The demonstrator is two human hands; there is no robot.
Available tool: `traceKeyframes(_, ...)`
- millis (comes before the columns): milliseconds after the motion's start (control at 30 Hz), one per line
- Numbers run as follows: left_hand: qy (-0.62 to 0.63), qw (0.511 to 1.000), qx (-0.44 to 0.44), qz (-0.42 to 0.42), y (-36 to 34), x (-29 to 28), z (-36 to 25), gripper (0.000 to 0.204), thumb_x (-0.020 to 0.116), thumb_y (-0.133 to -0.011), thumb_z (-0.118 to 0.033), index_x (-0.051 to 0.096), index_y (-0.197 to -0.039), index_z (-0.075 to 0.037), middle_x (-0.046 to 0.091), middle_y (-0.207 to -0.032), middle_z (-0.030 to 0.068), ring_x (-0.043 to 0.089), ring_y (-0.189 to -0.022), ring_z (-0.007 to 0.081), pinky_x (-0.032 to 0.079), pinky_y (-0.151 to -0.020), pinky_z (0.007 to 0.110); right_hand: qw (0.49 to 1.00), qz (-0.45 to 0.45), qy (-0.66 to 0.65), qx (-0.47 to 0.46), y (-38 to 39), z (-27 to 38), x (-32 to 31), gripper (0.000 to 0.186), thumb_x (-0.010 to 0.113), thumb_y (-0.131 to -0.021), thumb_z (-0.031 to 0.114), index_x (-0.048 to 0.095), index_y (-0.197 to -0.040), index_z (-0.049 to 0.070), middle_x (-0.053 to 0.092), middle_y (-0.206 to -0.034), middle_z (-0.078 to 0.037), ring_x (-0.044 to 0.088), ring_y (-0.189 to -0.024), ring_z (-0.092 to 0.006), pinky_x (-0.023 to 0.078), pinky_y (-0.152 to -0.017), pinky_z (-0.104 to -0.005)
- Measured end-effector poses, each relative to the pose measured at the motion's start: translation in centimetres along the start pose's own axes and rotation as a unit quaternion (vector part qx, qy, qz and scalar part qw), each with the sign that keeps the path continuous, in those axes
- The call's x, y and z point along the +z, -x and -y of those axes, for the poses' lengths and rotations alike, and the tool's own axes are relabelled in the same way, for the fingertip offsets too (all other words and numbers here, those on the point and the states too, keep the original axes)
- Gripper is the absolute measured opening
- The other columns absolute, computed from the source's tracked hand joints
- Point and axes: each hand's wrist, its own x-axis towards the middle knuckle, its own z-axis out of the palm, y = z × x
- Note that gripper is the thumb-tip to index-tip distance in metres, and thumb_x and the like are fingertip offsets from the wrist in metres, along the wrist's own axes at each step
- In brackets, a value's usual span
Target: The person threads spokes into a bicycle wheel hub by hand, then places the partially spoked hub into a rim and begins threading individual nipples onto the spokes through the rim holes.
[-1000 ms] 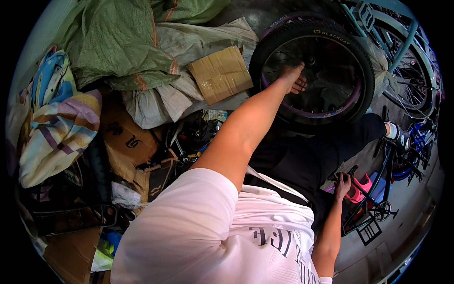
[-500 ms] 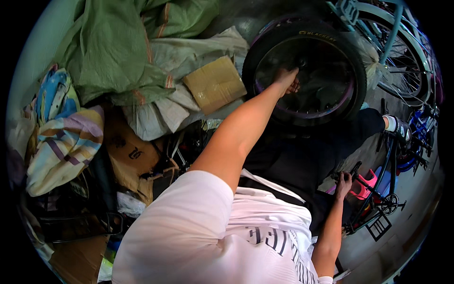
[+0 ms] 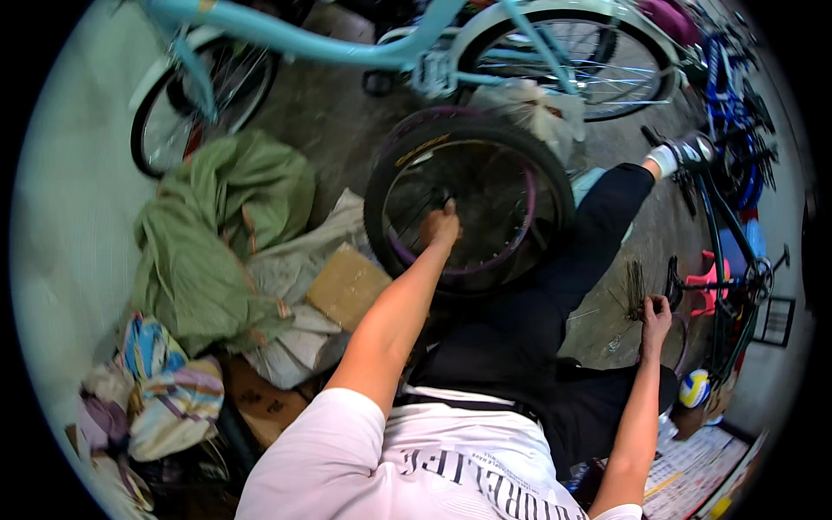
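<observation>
At the middle of the head view a black tyre (image 3: 549, 189) lies over a purple wheel rim (image 3: 526, 217). My left hand (image 3: 440, 224) is at the hub (image 3: 443, 198), its fingers curled; what they grip is hidden. On the right, beside my bent leg (image 3: 607, 208), my right hand (image 3: 654, 314) is closed on a bundle of thin metal spokes (image 3: 634, 286), held low above the concrete floor.
A teal bicycle (image 3: 364, 45) stands along the top. Green sacks (image 3: 199, 225), cardboard (image 3: 347, 284) and bundled cloths (image 3: 173, 407) fill the left. On the right are blue (image 3: 728, 104) and dark bicycle frames (image 3: 719, 225), a pink plastic object (image 3: 711, 282) and a ball (image 3: 693, 387).
The view has swung, bringing more of the teal bicycle in and shifting the wheel down and left. The spoke bundle now shows at my right hand. My left hand remains at the hub.
</observation>
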Motion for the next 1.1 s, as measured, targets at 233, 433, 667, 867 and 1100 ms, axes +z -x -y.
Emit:
traceKeyframes(233,0.062,0.997,-0.029,-0.030,-2.2,-0.2,-0.9,0.059,0.052,-0.104,-0.053,0.071,-0.090,0.001,0.073,-0.077,0.0108,0.072,-0.064,0.0209,0.052,-0.054,0.035,0.994,-0.077,-0.043,0.070,0.9,0.8,-0.7,0.012,0.066,-0.098,0.012,0.063,-0.095,0.001,0.067,-0.082,-0.002,0.061,-0.067,-0.0091,0.049,-0.062,-0.0247)
traceKeyframes(433,-0.245,0.943,0.200,-0.100,0.4,-2.5,-0.3,0.045,0.058,-0.100,-0.045,0.072,-0.107,-0.003,0.074,-0.088,0.0145,0.073,-0.077,0.0286,0.055,-0.075,0.041,0.995,-0.072,-0.069,0.025,-0.3,2.4,0.9,0.009,0.066,-0.096,0.010,0.063,-0.095,0.001,0.068,-0.082,-0.003,0.063,-0.068,-0.0093,0.051,-0.062,-0.0256)
traceKeyframes(667,-0.389,0.638,0.619,-0.243,9.5,-4.6,-13.8,0.072,0.081,-0.078,-0.020,0.049,-0.141,-0.004,0.051,-0.138,0.0205,0.049,-0.126,0.0408,0.040,-0.105,0.050,0.995,-0.049,-0.085,-0.020,-0.6,4.6,1.9,0.009,0.067,-0.095,0.007,0.063,-0.093,0.000,0.068,-0.081,-0.003,0.063,-0.068,-0.0084,0.053,-0.064,-0.0259)
traceKeyframes(867,-0.541,0.562,0.605,-0.162,7.7,-4.5,-18.6,0.070,0.078,-0.078,-0.021,0.051,-0.141,-0.005,0.055,-0.138,0.0165,0.052,-0.128,0.0348,0.042,-0.106,0.046,0.992,-0.057,-0.107,-0.034,-2.0,5.0,2.3,0.010,0.067,-0.095,0.008,0.063,-0.094,0.000,0.067,-0.079,-0.003,0.063,-0.068,-0.0082,0.052,-0.062,-0.0262)
traceKeyframes(1100,-0.553,0.313,0.772,-0.020,10.4,2.3,-18.2,0.049,0.056,-0.089,-0.017,0.054,-0.137,-0.007,0.059,-0.131,0.0137,0.057,-0.123,0.0308,0.041,-0.109,0.045,0.996,-0.045,-0.064,-0.052,-1.0,5.1,2.4,0.010,0.069,-0.093,0.008,0.064,-0.091,-0.001,0.066,-0.075,-0.003,0.061,-0.065,-0.0079,0.049,-0.060,-0.0257)
